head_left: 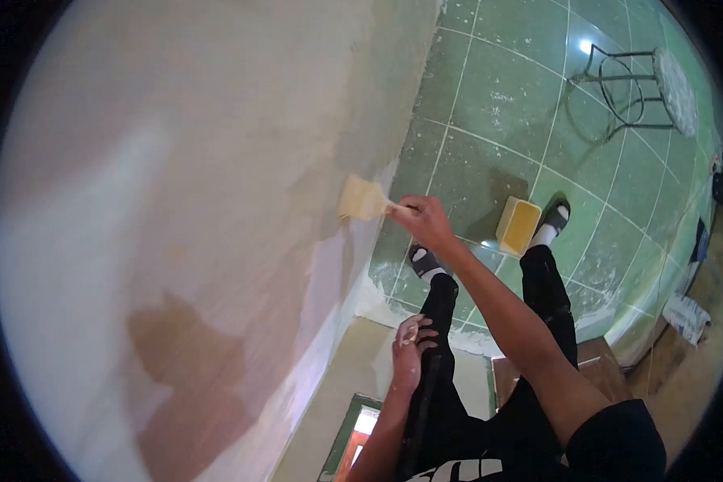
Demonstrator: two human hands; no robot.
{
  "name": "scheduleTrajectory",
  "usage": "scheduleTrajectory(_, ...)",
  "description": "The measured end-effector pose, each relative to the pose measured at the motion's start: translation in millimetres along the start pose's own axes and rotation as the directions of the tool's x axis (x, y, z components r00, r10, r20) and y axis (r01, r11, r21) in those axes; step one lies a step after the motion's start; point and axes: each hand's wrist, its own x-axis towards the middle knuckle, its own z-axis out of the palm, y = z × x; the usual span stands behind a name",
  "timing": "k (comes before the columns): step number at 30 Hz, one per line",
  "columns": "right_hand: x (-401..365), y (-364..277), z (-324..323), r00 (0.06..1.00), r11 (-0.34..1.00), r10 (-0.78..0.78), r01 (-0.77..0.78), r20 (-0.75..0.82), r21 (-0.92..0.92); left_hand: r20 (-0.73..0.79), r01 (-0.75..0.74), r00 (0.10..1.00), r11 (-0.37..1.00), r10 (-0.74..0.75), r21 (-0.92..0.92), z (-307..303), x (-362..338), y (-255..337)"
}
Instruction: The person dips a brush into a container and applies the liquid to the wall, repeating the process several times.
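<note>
My right hand (426,221) is closed round the handle of a wide paintbrush (363,198). The brush's pale yellow bristles lie against the wall (241,120), low down near the floor. My left hand (410,345) is beside my left leg, its fingers loosely bent and apart, with whitish smears on them. I cannot see anything held in it. On the floor between my feet stands a rectangular pale yellow container (519,225) with yellowish liquid inside, right by my right foot.
Green floor tiles (502,88) with white splatters border the wall. A metal-legged stool (673,92) with a round, speckled seat stands at the upper right. A white printed bag (686,318) lies at the far right. My shadow falls on the wall.
</note>
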Motion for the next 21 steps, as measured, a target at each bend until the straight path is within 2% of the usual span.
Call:
scheduleTrajectory(1,-3.1,38.1,1.6,0.995,0.974,0.081,-0.092,-0.062,-0.206,0.045,-0.043,0.998,0.999,0.043,-0.010,-22.5,1.3,-6.1)
scheduleTrajectory(2,-12.3,62.0,0.6,0.978,0.897,0.157,-0.200,-0.139,-0.395,0.050,-0.022,0.998,1.000,0.022,0.004,-40.9,-0.8,-12.0)
scheduleTrajectory(5,-29.6,69.5,-8.0,0.969,0.888,0.211,-0.244,-0.125,-0.390,0.029,-0.003,1.000,0.999,0.005,-0.049,-76.0,10.7,-24.7)
scheduleTrajectory(6,-37.6,64.7,-5.0,0.966,0.885,0.232,-0.260,-0.116,-0.386,0.013,0.013,1.000,0.999,-0.012,-0.049,-81.6,10.7,-28.8)
scheduleTrajectory(8,-41.8,36.3,2.4,0.987,0.985,0.150,-0.155,-0.064,-0.080,0.032,0.000,1.000,0.998,0.002,-0.064,-85.5,20.8,-34.8)
scheduleTrajectory(10,-46.8,6.3,8.6,0.998,0.997,0.056,-0.057,0.007,0.056,0.057,0.026,0.998,0.994,-0.020,-0.103,-78.9,43.2,-49.4)
scheduleTrajectory(11,-46.9,0.9,12.6,0.998,0.996,0.067,-0.068,0.008,0.065,0.069,0.017,0.998,0.985,-0.005,-0.172,-68.1,56.9,-57.2)
scheduleTrajectory(12,-47.3,0.3,16.3,0.999,0.987,0.026,-0.032,0.039,0.160,0.083,0.013,0.997,0.971,0.007,-0.238,-58.7,70.9,-68.6)
scheduleTrajectory(13,-43.7,8.7,17.9,0.998,0.969,-0.024,0.008,0.065,0.247,0.184,0.027,0.982,0.944,0.036,-0.328,-50.5,91.6,-88.1)
scheduleTrajectory(14,-35.2,26.3,21.0,0.998,0.970,-0.023,0.007,0.064,0.242,0.187,0.030,0.982,0.943,0.035,-0.331,-29.0,109.0,-97.5)
scheduleTrajectory(16,-18.6,75.4,28.7,0.996,0.996,-0.034,0.027,0.083,0.082,0.109,0.043,0.994,0.976,-0.020,-0.215,12.6,130.8,-107.8)
scheduleTrajectory(17,-8.1,110.3,32.7,0.995,0.996,-0.032,0.025,0.089,0.088,0.101,0.041,0.995,0.976,-0.020,-0.216,16.2,144.4,-119.0)
scheduleTrajectory(19,15.2,184.0,43.1,0.994,0.983,0.064,-0.078,0.088,0.168,0.183,-0.015,0.983,0.994,0.035,-0.105,12.7,165.5,-138.0)
scheduleTrajectory(21,31.8,233.7,36.7,0.983,0.985,0.152,-0.160,0.101,0.067,0.142,0.000,0.990,0.995,0.014,-0.097,9.2,182.6,-132.6)
